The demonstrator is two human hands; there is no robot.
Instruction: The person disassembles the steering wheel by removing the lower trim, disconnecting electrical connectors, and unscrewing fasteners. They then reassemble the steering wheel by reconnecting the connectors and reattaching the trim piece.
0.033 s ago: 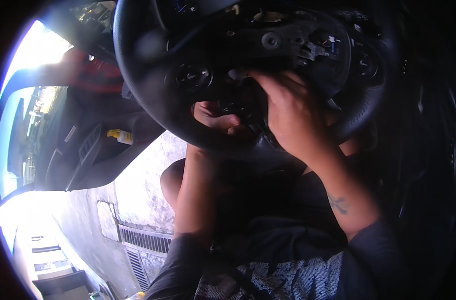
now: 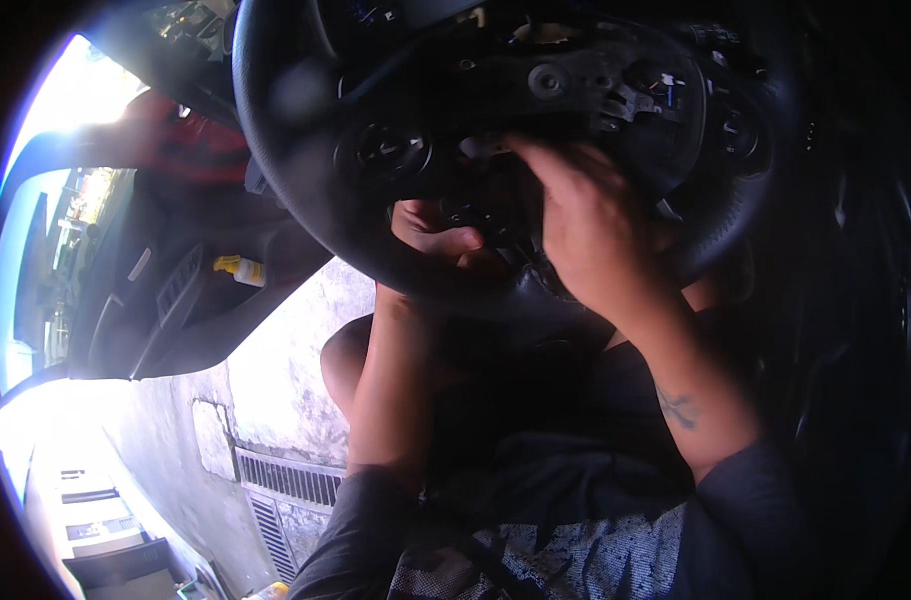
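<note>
A dark steering wheel (image 2: pixel 275 165) fills the upper middle of the head view, its centre uncovered so that brackets and wiring show. My left hand (image 2: pixel 433 232) reaches up behind the lower rim into the gap below the hub. Its thumb and bent fingers close around a dark part that is too shadowed to name. Over the lower right of the hub lies my right hand (image 2: pixel 590 215), back upward, fingers bent inward. Its index finger reaches a small greyish piece (image 2: pixel 483 147) near the hub; the other fingertips are hidden in shadow.
At the left stands an open car door (image 2: pixel 165 330) with a white bottle with a yellow top (image 2: pixel 240 270) in its panel. Below it are a pale concrete floor (image 2: pixel 285 400) and a metal drain grate (image 2: pixel 290 478). Deep shadow covers the right side.
The steering wheel and both hands sit very slightly further right in the picture. The hands' grip looks the same.
</note>
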